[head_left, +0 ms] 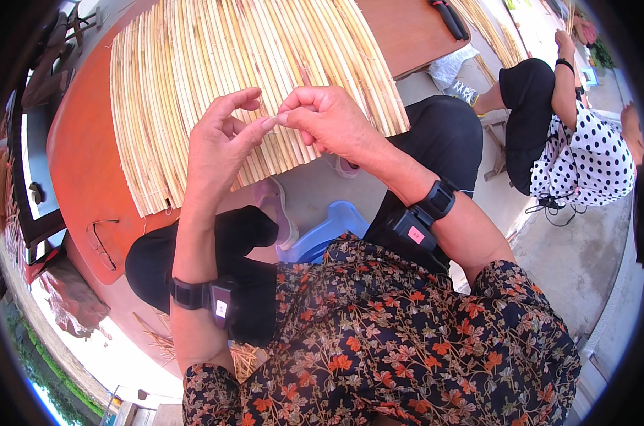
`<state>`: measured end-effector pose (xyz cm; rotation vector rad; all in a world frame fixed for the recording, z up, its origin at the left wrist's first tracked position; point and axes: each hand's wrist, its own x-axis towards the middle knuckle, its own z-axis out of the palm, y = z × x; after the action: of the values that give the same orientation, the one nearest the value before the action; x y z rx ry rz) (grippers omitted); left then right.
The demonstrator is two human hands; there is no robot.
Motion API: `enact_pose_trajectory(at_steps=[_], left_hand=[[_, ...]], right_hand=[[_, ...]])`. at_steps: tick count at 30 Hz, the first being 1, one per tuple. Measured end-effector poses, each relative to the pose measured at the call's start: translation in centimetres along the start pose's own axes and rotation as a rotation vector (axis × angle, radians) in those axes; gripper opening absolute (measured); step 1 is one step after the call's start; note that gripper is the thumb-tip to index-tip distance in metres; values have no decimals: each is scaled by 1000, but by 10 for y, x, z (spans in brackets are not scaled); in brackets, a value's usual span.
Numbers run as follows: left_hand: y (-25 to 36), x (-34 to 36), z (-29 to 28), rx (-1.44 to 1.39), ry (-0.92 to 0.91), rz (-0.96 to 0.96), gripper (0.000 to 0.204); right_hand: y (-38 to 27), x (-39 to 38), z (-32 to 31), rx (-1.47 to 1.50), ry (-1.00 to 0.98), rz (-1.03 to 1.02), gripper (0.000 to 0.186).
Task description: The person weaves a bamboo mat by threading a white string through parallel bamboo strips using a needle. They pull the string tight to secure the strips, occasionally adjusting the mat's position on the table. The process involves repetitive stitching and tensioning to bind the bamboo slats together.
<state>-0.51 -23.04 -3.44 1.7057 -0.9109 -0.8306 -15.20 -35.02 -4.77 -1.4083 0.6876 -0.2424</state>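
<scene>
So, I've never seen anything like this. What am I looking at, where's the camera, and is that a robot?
No robot here: these are a person's own bare hands. There is just one picture, taken by a wide, round-looking camera worn on the person's head and looking down, so straight edges bend near the rim.

A mat of pale stalks lies on a reddish-brown table and overhangs its near edge. Eyeglasses and a tool with dark handles are also on the table.

Above the mat, the right hand has thumb and forefinger together, close to the thumb tip of the left hand. Whether they pinch something fine is too small to tell. Each arm wears a black strap with a small box.
</scene>
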Motion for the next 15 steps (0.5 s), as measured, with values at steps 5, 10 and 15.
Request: enact_pose_trajectory(at_steps=[5, 10, 15], left_hand=[[-10, 3, -4, 52, -45, -28, 17], [-6, 2, -1, 41, -19, -96, 12], [-11, 2, -11, 279, 1, 22, 12]], right_hand=[[7, 3, -1, -22, -21, -82, 12], [11, 5, 4, 169, -67, -39, 11], [7, 4, -1, -125, 69, -89, 15]])
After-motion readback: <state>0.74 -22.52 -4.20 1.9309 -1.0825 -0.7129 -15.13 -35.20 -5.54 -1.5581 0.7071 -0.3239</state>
